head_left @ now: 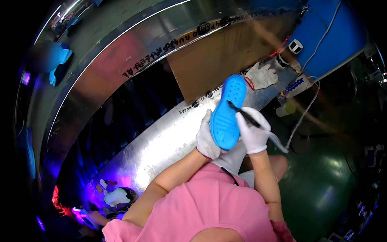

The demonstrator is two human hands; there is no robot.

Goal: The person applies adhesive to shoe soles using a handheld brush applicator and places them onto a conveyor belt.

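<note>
A bright blue shoe sole is tilted up in front of me, with small holes at its toe end and ridges across its lower half. My left hand, in a pale work glove, grips it by the left edge near the heel. In my white-gloved right hand is a slim black pen-like tool. Its dark tip meets or hovers just over the middle of the sole; I cannot tell which. A pale tube or cable trails from beside this hand.
A metal ledge runs before me, with brown cardboard beyond. A spare glove, a white-and-black roll and a blue surface are at far right. Another person's hand works at lower left near a pale sole-shaped piece.
</note>
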